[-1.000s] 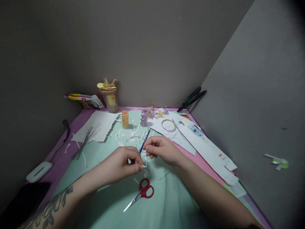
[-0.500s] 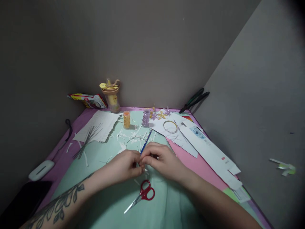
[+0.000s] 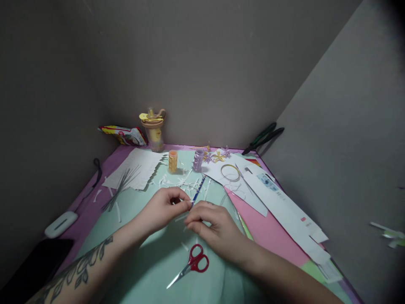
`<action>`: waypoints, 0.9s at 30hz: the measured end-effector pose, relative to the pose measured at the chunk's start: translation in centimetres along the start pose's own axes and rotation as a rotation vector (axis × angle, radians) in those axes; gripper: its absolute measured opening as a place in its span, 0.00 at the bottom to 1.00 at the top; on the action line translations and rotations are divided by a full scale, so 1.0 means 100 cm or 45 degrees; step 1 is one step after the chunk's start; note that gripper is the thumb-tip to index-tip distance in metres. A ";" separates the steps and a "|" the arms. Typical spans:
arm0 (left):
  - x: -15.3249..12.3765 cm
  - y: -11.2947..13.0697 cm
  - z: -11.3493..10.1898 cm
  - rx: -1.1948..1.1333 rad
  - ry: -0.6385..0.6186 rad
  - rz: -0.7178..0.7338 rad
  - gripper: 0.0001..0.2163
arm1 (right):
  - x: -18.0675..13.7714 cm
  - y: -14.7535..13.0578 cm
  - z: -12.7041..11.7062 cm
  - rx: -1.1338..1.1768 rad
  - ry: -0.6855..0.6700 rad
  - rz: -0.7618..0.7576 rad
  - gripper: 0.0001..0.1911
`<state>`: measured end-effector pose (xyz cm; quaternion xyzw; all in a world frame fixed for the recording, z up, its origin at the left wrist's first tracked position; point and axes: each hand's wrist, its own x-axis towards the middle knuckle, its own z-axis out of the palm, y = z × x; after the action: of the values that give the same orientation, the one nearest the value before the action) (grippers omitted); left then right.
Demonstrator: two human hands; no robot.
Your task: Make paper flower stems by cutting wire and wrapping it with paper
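Note:
My left hand (image 3: 169, 207) is closed in a pinch, and a small white sliver, seemingly paper, shows at its fingertips. Just below and to the right, my right hand (image 3: 215, 228) also has thumb and forefinger pinched together; what sits between them is too small to make out. Behind the fingers lies a blue pencil-like stick (image 3: 199, 189), partly hidden. Red-handled scissors (image 3: 196, 259) rest on the green cloth below my hands, blades pointing to the lower left. White paper scraps (image 3: 186, 184) are scattered beyond my hands.
An orange roll (image 3: 172, 161) and a purple roll (image 3: 198, 160) stand at the back. Grey wires (image 3: 122, 188) lie on white paper at left. A gold ring (image 3: 230, 172) rests on white card at right. Pliers (image 3: 264, 138) lean at the back right corner.
My hands have moved apart slightly, the left going up and the right lower. The white sliver now shows at the left fingertips. The whole view has shifted a little.

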<state>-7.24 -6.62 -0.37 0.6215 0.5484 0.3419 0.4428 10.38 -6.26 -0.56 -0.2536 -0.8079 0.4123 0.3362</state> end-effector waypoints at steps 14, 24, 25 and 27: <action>-0.009 0.013 -0.013 -0.312 -0.080 -0.081 0.07 | 0.004 0.018 0.008 0.637 0.075 0.452 0.08; -0.010 0.010 -0.011 -0.124 -0.414 -0.084 0.07 | 0.011 0.032 -0.008 -0.173 0.192 -0.005 0.08; -0.010 0.010 -0.011 -0.065 -0.444 -0.077 0.07 | 0.012 0.035 -0.011 -0.188 0.208 -0.015 0.07; -0.009 0.009 -0.011 0.053 -0.484 -0.043 0.06 | 0.013 0.040 -0.016 -0.212 0.227 -0.021 0.07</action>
<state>-8.04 -7.33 0.93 0.6747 0.4723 0.1993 0.5310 11.27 -2.42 -2.71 -0.3096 -0.8083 0.3169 0.3878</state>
